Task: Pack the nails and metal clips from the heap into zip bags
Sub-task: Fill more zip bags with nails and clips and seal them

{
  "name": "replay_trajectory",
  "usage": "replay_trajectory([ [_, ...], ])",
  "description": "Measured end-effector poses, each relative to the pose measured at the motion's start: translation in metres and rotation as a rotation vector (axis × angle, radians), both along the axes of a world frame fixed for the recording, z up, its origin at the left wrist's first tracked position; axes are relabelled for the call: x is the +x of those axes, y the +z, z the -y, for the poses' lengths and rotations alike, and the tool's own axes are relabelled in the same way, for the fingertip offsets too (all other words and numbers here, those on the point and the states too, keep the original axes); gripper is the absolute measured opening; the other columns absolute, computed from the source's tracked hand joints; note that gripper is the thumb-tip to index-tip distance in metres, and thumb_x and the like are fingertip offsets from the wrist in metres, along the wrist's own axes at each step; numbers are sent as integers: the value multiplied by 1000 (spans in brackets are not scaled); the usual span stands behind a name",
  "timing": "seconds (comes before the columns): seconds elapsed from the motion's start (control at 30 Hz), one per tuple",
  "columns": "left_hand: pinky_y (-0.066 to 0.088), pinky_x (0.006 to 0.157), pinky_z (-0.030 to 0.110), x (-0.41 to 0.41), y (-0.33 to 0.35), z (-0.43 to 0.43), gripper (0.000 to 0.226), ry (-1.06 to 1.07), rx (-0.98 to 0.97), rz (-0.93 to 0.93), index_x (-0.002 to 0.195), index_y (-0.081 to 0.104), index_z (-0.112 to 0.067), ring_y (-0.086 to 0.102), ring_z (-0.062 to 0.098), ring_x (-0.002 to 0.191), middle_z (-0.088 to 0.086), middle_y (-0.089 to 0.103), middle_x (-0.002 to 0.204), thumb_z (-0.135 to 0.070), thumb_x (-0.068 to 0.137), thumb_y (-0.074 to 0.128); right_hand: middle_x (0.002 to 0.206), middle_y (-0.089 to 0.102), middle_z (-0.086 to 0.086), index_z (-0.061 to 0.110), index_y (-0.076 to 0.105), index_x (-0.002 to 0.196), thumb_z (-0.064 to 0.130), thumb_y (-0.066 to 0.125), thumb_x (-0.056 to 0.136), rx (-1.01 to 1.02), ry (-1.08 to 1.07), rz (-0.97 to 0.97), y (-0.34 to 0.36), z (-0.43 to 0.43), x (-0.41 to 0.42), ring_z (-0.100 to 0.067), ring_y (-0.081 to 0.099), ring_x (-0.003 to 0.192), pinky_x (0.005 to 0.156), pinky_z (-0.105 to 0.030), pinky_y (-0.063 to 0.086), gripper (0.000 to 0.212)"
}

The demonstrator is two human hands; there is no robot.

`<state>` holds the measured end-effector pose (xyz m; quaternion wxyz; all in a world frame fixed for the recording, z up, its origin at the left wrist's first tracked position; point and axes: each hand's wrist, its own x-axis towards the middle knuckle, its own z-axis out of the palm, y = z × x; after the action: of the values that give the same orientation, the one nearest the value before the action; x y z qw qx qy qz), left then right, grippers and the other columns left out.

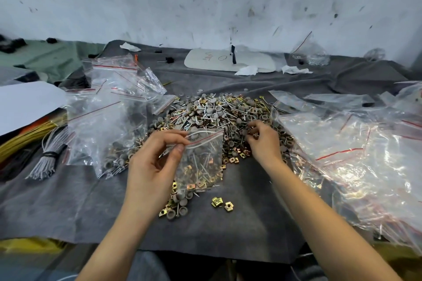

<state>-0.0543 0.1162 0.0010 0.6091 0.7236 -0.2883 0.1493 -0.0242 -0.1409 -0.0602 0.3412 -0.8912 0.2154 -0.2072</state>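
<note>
A heap (219, 112) of grey-capped nails and brass metal clips covers the middle of the grey cloth. My left hand (155, 162) pinches the red-striped mouth of a small clear zip bag (203, 162), which hangs open and holds several nails and clips. My right hand (262, 139) rests on the heap's right side with its fingers curled around a few nails. Two loose clips (222, 203) lie on the cloth near the front.
Filled bags (109, 139) are piled on the left, with empty zip bags (121, 80) behind them. A large mound of bags (356, 150) fills the right. Bundled grey wires (49, 157) and yellow wires (25, 137) lie far left. A white board (210, 61) sits by the wall.
</note>
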Motion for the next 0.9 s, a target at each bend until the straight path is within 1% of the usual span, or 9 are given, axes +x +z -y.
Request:
replay_trajectory([
  [0.2, 50, 86, 20, 1, -2, 2, 24, 14, 50, 1, 90, 66, -21, 63, 14, 107, -7, 67, 106, 2, 90, 59, 107, 60, -4, 14, 60, 100, 24, 60, 92, -343, 5, -95, -2, 3, 12, -26, 58, 91, 68, -33, 48, 13],
  [0.27, 51, 86, 23, 0, -2, 4, 19, 17, 76, 25, 89, 66, -19, 62, 12, 107, -7, 66, 106, 0, 91, 60, 103, 60, -2, 15, 62, 96, 25, 63, 90, -359, 35, -45, -4, 5, 10, -23, 58, 87, 64, -30, 43, 11],
  [0.43, 52, 89, 31, -3, 0, 6, 11, 4, 129, 89, 91, 68, -17, 62, 11, 108, -6, 66, 108, -7, 91, 62, 86, 65, 4, 20, 64, 85, 20, 69, 87, -37, -2, 49, 5, 12, 1, -17, 63, 85, 72, -26, 44, 6],
  [0.53, 52, 86, 28, -4, 3, 8, 15, -12, 152, 102, 91, 68, -20, 61, 7, 108, -9, 65, 108, -7, 91, 62, 82, 63, 6, 20, 64, 85, 18, 70, 86, 119, -10, 129, 28, 8, -10, -16, 63, 86, 75, -25, 48, 7],
  [0.6, 52, 82, 29, -5, 4, 10, 12, -14, 196, 126, 90, 69, -17, 61, 7, 106, -9, 65, 108, -10, 90, 60, 77, 65, 10, 23, 64, 82, 18, 72, 84, 261, 84, 250, 56, -5, -22, -12, 62, 79, 65, -14, 46, 10],
  [0.67, 51, 79, 26, -5, 5, 13, 13, -22, 236, 161, 89, 70, -14, 61, 7, 103, -8, 65, 108, -11, 89, 58, 78, 69, 10, 28, 65, 82, 20, 74, 82, 338, 315, 328, 87, -24, -37, -8, 62, 70, 58, -10, 45, 12],
  [0.77, 44, 76, 14, -6, 8, 14, 12, -39, 291, 215, 90, 70, -13, 60, 3, 99, -7, 65, 108, -9, 89, 59, 80, 68, 15, 27, 66, 85, 16, 72, 80, 92, 664, 255, 124, -48, -63, -2, 57, 61, 57, -9, 42, 13],
  [0.83, 43, 77, 13, -5, 8, 13, 11, -50, 306, 233, 90, 70, -12, 60, 2, 99, -6, 65, 109, -9, 89, 59, 75, 63, 20, 27, 67, 86, 14, 73, 80, -171, 721, 131, 131, -55, -70, 5, 53, 63, 59, -6, 37, 16],
  [0.9, 45, 77, 16, -5, 7, 13, 12, -57, 299, 232, 91, 70, -13, 61, 3, 101, -6, 64, 109, -10, 89, 59, 80, 58, 23, 29, 70, 94, 18, 74, 81, -268, 692, 72, 130, -53, -72, 5, 51, 68, 63, -7, 36, 17],
])
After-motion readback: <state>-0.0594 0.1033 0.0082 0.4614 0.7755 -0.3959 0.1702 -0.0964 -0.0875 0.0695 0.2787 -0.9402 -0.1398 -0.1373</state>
